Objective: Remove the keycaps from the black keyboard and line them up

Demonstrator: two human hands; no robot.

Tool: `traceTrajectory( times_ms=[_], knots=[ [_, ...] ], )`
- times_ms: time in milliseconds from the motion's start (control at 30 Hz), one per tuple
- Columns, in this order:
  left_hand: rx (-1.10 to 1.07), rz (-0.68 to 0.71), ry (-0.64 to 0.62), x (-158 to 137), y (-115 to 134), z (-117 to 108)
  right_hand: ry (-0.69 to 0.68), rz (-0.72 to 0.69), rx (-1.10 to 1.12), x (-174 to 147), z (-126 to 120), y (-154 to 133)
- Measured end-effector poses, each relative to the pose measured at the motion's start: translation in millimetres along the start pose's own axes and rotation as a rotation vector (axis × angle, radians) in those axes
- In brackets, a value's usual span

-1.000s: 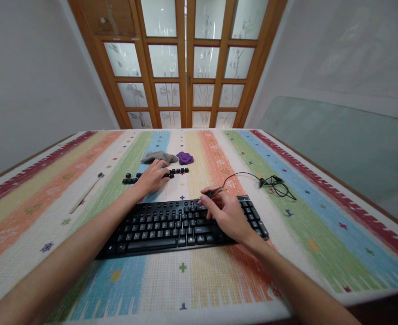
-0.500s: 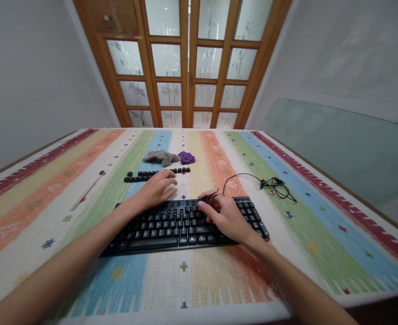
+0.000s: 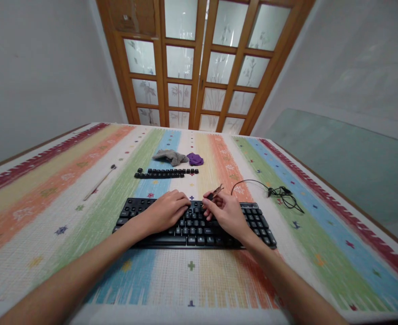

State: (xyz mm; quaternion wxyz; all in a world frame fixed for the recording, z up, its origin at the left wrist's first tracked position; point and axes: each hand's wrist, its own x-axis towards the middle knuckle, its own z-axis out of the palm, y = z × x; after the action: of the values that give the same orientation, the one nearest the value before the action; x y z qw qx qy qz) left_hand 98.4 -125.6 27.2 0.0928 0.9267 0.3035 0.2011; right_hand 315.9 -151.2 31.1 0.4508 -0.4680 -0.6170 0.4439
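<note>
A black keyboard (image 3: 172, 241) lies across the table in front of me, its upper-left part bare of several caps. My left hand (image 3: 168, 208) reaches over it, fingers bent and drawn together, fingertips down at the upper rows near the middle; whatever they may hold is hidden. In my right hand (image 3: 224, 210), above the keyboard's right half, a small tool (image 3: 215, 193) with a dark end and thin brownish prongs is pinched between thumb and fingers, prongs pointing up and away. Loose black keycaps (image 3: 167, 174) stand in two rows beyond the keyboard.
Behind the keycaps lie a grey cloth (image 3: 170, 156) and a purple cloth (image 3: 195, 159). A thin brush (image 3: 99, 183) rests on the left. The coiled black cable (image 3: 283, 194) is to the right, on a striped tablecloth (image 3: 118, 280). Glass-paned doors (image 3: 182, 63) stand beyond the table.
My left hand has come back from beside the loose keycaps onto the keyboard, and its fingers have drawn together. My right hand keeps the tool, now with its prongs tilted up. The view has shifted slightly.
</note>
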Motion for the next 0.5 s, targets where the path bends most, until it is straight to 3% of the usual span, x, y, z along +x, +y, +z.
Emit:
traceTrajectory(
  times_ms=[333,500],
  knots=[
    [-0.014,-0.053,0.026,-8,7,4,0.018,-0.077,-0.157,-9,8,-7],
    [-0.001,-0.074,0.024,-10,10,4,0.032,-0.035,-0.138,-7,2,-5]
  ],
)
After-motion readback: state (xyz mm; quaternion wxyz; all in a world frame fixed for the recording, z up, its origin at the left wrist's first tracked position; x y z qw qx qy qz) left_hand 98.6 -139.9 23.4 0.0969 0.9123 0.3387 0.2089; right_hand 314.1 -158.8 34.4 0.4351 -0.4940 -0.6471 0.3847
